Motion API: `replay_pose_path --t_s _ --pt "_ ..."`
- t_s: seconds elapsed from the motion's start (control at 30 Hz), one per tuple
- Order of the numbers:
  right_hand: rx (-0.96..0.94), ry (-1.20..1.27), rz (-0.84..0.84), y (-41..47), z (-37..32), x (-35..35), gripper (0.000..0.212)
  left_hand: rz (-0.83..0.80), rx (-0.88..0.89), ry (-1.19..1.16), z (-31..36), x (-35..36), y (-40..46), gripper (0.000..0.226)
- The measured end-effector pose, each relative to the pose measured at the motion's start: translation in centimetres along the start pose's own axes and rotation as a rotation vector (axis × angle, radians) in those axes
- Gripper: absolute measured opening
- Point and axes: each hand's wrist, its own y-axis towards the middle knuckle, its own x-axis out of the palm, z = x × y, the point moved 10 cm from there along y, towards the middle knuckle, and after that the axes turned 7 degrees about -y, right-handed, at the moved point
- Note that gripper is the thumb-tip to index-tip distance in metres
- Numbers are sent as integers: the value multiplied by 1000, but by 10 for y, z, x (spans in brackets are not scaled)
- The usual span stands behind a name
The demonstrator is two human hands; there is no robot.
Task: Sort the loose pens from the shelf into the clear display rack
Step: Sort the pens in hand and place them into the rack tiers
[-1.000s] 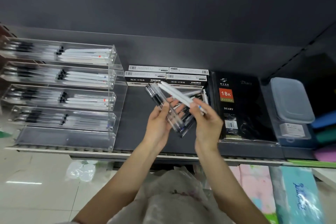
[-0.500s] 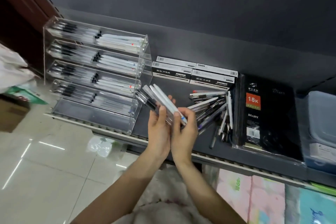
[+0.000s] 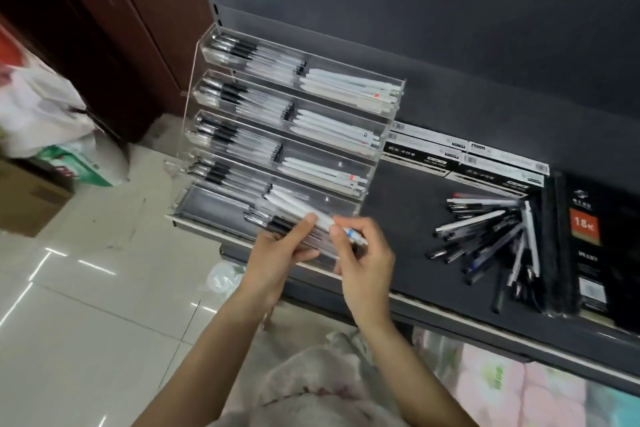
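Before the clear display rack (image 3: 277, 135), both hands clamped on a pen bundle (image 3: 298, 218); loose pens (image 3: 491, 236) rightward.

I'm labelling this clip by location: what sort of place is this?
Most likely a stationery shop. A clear display rack with tiers of pens stands on a dark retail shelf, beside boxed pen stock and a wrapped diary for sale.

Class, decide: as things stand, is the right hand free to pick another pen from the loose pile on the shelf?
Probably not yet. The right hand grips the pen bundle together with the left hand; nothing lies across the way to the loose pile.
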Motion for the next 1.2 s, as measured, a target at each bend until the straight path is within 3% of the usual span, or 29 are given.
replay_pose_path --t_s 0.23,0.37,0.5,0.7,0.87,1.07,1.13,1.2 --pt "-16 -395 -50 5 -26 71 5 -72 -45 129 45 -68 34 19" --pt "-24 -491 186 23 -39 45 6 -91 -80 78 65 -87 47 14" --pt "-115 -949 345 56 -46 6 10 -142 -125 90 76 -98 57 13" --pt "-246 -1231 191 88 -47 23 3 -222 -170 86 77 -90 66 25" --pt "-511 -1586 -32 100 -47 69 26 -208 -175 23 79 -82 69 24" --pt "-371 -1618 -259 107 -24 84 35 -209 -186 36 77 -77 71 40" --pt "-357 -1545 -237 104 -23 80 33 -199 -190 27 75 -76 72 34" --pt "-362 -1348 -89 98 -32 67 18 -200 -196 26 74 -72 73 28"
